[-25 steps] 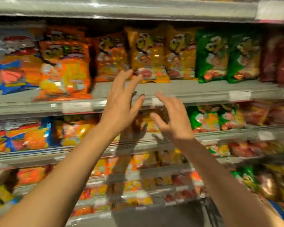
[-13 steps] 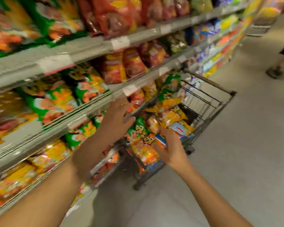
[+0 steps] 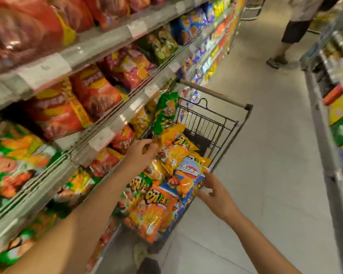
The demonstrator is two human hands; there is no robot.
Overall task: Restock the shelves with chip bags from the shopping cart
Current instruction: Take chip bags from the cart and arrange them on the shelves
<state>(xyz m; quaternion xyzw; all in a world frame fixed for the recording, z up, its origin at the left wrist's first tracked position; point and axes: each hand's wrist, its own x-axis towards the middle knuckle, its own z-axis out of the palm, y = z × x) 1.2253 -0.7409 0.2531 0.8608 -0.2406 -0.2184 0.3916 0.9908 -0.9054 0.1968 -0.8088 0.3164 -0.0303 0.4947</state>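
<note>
Reaching down into the shopping cart (image 3: 222, 119), both hands are at the heap of chip bags piled inside it, just beside the shelves (image 3: 99, 123) on the person's left. The left hand (image 3: 141, 150) touches the top of the pile with fingers bent at the edge of a yellow bag (image 3: 176, 147); whether it has actually closed on that bag cannot be told. The right hand (image 3: 214, 192) is spread loose, fingertips against the near edge of a blue-and-orange bag (image 3: 186, 178) that lies on top of the heap at the cart's aisle side, not yet gripped. That bag lies slanted, its long axis running from the right hand up and away toward the cart's handle (image 3: 216, 93), so the right hand is plainly the nearer one and would take it from its lower end. A green bag (image 3: 164, 113) stands upright against the cart's shelf side. The lift to the shelves would then go leftward and up.
</note>
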